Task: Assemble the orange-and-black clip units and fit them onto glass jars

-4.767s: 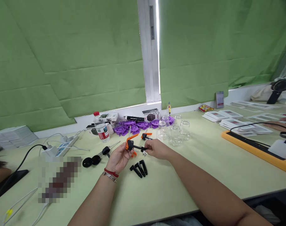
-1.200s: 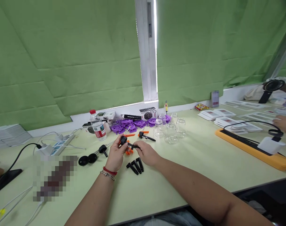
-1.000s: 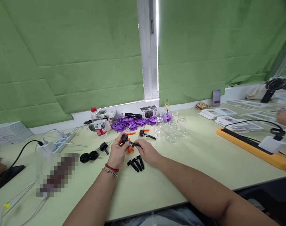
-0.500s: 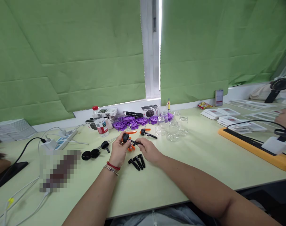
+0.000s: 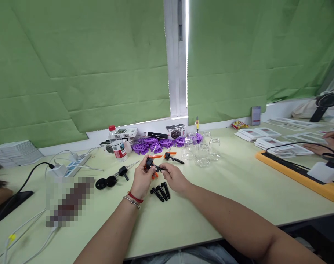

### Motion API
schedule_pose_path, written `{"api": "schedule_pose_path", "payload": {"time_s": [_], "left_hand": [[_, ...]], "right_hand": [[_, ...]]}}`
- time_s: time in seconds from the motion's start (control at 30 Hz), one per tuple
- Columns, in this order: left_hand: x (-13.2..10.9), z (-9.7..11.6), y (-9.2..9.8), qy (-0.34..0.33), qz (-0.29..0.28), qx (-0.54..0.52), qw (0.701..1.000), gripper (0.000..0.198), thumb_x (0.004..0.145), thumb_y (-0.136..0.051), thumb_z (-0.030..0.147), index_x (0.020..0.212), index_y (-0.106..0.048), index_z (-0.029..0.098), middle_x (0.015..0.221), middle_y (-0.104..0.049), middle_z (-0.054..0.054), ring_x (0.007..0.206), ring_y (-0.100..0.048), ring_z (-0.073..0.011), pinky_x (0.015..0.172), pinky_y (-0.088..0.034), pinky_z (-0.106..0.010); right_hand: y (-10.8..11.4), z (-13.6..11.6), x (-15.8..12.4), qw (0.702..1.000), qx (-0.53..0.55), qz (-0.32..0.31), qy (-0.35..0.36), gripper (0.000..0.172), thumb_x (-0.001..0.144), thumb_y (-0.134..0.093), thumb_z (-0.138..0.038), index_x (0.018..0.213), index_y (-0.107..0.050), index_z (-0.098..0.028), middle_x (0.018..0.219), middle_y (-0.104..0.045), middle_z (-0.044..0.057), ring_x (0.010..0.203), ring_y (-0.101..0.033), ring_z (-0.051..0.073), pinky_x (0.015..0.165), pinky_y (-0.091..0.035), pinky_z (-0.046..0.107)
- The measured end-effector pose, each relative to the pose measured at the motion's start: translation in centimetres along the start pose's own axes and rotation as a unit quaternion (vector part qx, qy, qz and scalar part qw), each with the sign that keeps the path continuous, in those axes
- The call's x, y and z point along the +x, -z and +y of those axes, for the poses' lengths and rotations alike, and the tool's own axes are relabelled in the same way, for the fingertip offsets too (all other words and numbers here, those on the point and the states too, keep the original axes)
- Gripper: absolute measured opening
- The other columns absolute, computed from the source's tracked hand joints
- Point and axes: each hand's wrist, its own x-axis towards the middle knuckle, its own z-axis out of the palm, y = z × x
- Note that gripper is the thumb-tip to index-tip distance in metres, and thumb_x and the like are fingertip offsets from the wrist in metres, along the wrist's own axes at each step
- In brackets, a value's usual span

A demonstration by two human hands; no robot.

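My left hand is closed around a small black and orange clamp, held just above the pale green table. My right hand pinches the black end of the same clamp from the right. Three short black handle pieces lie on the table right below my hands. Just beyond them rests a second black and orange clamp, with an orange lever piece to its left.
Purple round parts, clear glass jars, a water bottle and small boxes line the back. Black suction cups and a power strip sit left. Another person's hands work near an orange tray at right.
The clamp has been turned in my hands, its orange lever now low and mostly hidden. My right hand shifted from the clamp's metal tip to its black end. The view swayed slightly.
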Motion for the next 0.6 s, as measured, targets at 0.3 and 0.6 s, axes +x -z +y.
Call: {"api": "schedule_pose_path", "payload": {"time_s": [0.3,0.6], "left_hand": [[0.4,-0.5,0.8,-0.082,-0.008,0.075,0.994,0.051,0.078,-0.06,0.033,0.124,-0.041,0.023,0.093,-0.062,-0.004,0.078,-0.061,-0.0147,0.067,-0.048,-0.026],[0.6,0.1,1.4,-0.198,0.085,0.193,0.957,0.033,0.076,-0.064,0.035,0.106,-0.055,0.024,0.136,-0.039,-0.01,0.12,-0.043,-0.0249,0.095,-0.038,-0.041]], "right_hand": [[-0.7,0.3,0.1,0.986,0.157,-0.01,-0.063,0.018,0.086,-0.043,-0.021,0.1,-0.053,-0.017,0.074,-0.054,0.0,0.059,-0.048,0.011,0.059,-0.042,0.025],[-0.5,-1.8,0.2,0.941,0.315,0.001,-0.127,0.022,0.074,-0.06,-0.025,0.093,-0.054,-0.016,0.076,-0.056,-0.001,0.06,-0.048,0.008,0.059,-0.041,0.023]]}}
